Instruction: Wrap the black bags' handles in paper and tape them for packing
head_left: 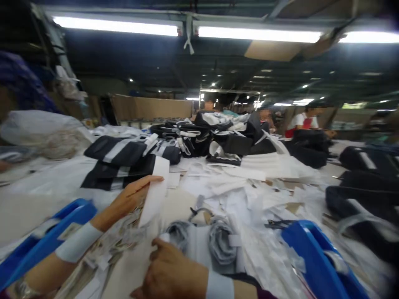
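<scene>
Head view: left fingers [145,185] clasp one white strip [155,193], right fingers [158,245] rest beside two grey rolls [222,245].

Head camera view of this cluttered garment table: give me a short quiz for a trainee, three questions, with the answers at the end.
1. Multiple choice: what colour are the two plastic bins at the bottom of the view? A red, B blue, C green.
2. True or false: the fingers of the left hand touch a white strip.
3. Short answer: what lies just beyond the right hand?

Key:
1. B
2. True
3. Two rolled grey fabric bundles
</scene>
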`<state>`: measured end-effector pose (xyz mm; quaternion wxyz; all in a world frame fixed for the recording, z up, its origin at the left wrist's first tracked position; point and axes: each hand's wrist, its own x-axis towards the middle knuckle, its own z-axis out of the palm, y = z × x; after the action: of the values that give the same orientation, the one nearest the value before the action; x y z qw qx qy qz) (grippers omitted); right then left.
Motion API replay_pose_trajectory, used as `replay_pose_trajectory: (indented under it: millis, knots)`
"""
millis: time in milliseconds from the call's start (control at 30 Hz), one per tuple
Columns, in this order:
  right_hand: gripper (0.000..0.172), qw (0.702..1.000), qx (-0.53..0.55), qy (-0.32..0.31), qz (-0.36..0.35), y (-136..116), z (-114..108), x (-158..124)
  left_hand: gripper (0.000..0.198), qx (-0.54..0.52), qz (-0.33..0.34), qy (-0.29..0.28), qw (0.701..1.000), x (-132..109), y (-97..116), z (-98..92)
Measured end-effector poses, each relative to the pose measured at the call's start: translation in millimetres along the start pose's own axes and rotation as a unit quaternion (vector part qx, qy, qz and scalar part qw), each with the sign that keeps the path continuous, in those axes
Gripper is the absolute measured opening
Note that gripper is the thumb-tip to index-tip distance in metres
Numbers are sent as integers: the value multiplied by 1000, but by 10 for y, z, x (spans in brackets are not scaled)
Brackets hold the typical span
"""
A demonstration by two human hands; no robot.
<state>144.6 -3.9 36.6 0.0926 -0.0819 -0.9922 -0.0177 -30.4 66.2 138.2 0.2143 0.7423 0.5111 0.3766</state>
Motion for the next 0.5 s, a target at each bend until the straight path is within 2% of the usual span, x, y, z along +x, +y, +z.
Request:
replay_pose_trajectory:
  millis: [67, 133, 200, 300, 367, 500]
  knots:
    - [42, 999, 7, 20, 39, -56, 26, -24, 41, -30, -77, 38, 996, -524, -40, -178]
    - [39, 998, 7, 36, 50, -86, 16, -63, 44, -53, -115, 70, 989, -925, -86, -270]
    - [36, 998, 6, 39, 49, -103, -25, -88, 49, -76, -124, 107, 984, -1227, -139, -290]
    - [35, 998, 3, 40, 45, -118, -135, -106, 61, -132, -139, 154, 969, -1570, -170, -213]
    - [37, 998, 15, 39, 48, -118, -227, -118, 66, -202, -192, 153, 948, -1756, -139, -119]
    - [38, 995, 58, 49, 62, -82, -369, -140, 54, -338, -312, 75, 885, -2061, -63, 95]
